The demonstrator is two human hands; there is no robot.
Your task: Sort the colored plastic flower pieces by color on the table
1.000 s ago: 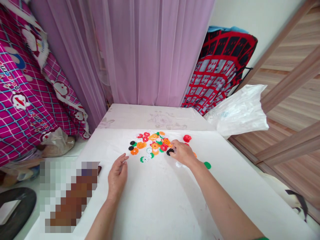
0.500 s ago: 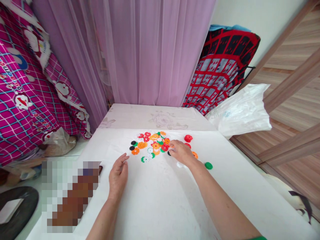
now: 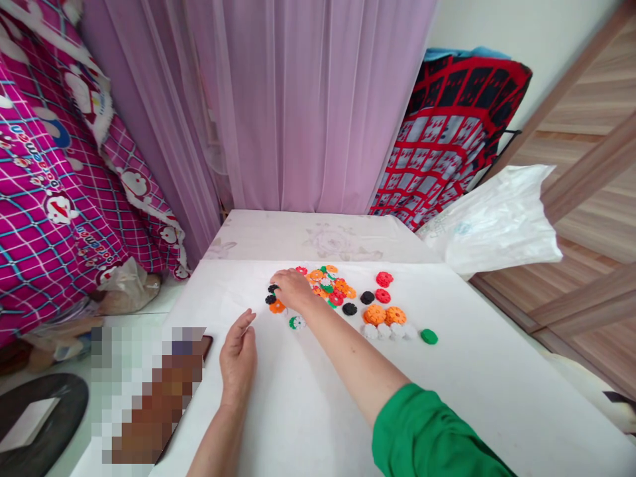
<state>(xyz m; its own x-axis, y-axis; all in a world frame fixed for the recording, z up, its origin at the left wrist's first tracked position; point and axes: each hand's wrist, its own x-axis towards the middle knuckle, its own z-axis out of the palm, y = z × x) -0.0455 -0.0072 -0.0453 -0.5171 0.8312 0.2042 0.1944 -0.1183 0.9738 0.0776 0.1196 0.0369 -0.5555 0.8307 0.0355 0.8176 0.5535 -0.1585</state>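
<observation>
Small flower-shaped plastic discs lie in a loose mixed pile (image 3: 340,286) of red, orange, green and white. My right hand (image 3: 294,289) reaches across the pile's left side, fingers bent down onto the upper black flower-shaped disc (image 3: 273,289). A second black disc (image 3: 270,299) and an orange one (image 3: 277,307) lie just below those fingertips. My left hand (image 3: 239,351) rests at the near left, open, with thumb and fingers apart and nothing in it. A green and white pair (image 3: 297,322) sits between the hands. My right hand and forearm hide some discs.
Right of the pile are sorted groups: red discs (image 3: 383,279), black discs (image 3: 350,309), orange discs (image 3: 395,315), a white row (image 3: 383,332) and green discs (image 3: 429,336). A blurred-out phone-like object (image 3: 163,397) lies at the table's left edge. A white plastic bag (image 3: 501,218) stands at the right.
My right hand has swept left across the pile, from its right side to the black discs on its left. The sorted groups at right are now uncovered. My left hand has hardly moved.
</observation>
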